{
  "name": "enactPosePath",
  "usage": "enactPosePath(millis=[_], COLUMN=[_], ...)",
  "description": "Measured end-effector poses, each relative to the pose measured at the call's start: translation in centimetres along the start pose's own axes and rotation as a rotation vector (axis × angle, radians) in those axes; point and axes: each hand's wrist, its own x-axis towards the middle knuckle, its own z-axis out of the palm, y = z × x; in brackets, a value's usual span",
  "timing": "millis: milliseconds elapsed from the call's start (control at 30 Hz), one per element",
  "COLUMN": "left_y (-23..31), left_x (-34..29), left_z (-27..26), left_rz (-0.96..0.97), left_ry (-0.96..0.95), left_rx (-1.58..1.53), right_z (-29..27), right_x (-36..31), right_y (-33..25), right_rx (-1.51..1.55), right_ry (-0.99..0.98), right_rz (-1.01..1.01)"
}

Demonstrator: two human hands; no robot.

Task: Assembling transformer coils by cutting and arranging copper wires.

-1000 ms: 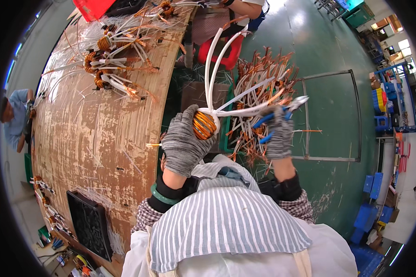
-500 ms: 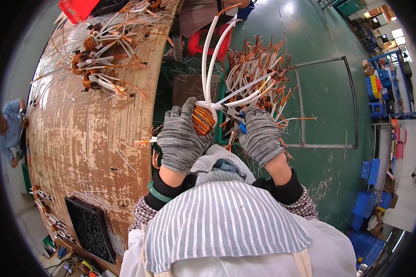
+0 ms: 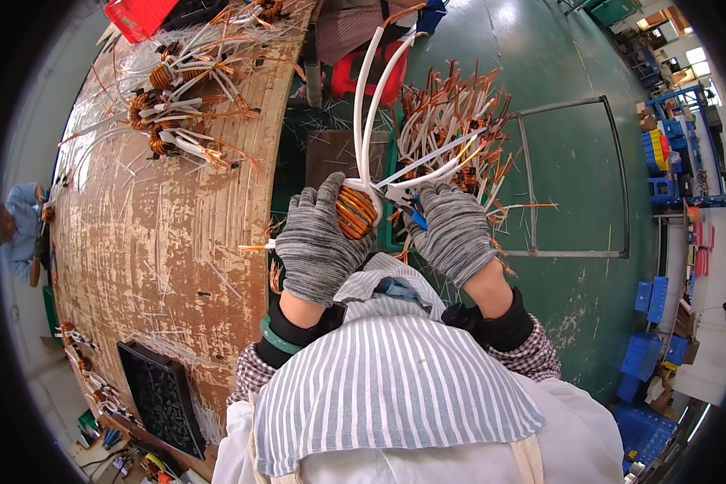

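My left hand, in a grey knit glove, is closed round a copper-wound ring coil. Two long white-sleeved leads with bare copper ends rise from it, and more leads run off to the right. A pale cable tie sits round the leads at the top of the coil, its tail sticking out up to the right. In my gloved right hand is a pair of cutting pliers with blue handles. Their jaws are at the base of the tie's tail, close against the coil; whether they are closed cannot be told.
A green crate ahead is heaped with coils and copper-ended leads. On the worn wooden table at left lie more coils, wire scraps and a black tray of small dark parts. A red stool and another person are farther off.
The pliers have turned slightly in my right hand, with their jaws still beside the cable tie. My left hand keeps its hold on the coil. The person at far left has shifted.
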Motion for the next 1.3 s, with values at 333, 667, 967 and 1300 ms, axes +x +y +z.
enactPosePath(millis=[333, 667, 967, 1300], left_y=[0.3, -0.8, -9.5, -12.6], left_x=[0.0, 1.1, 4.6, 1.6], left_z=[-0.2, 0.3, -3.3, -3.5], left_rz=[-0.029, -0.024, -0.244, -0.233], left_ry=[-0.026, -0.038, 0.247, 0.566], left_rx=[-0.009, -0.013, -1.474, -2.177], right_z=[0.2, 3.6, 3.8, 7.4], right_x=[0.2, -0.5, -4.4, -0.2], right_y=[0.4, 2.6, 9.5, 14.8], right_rx=[0.073, 0.555, 1.136, 0.872], right_ry=[0.046, 0.48, 0.548, 0.337], right_rz=[-0.023, 0.037, 0.549, 0.442])
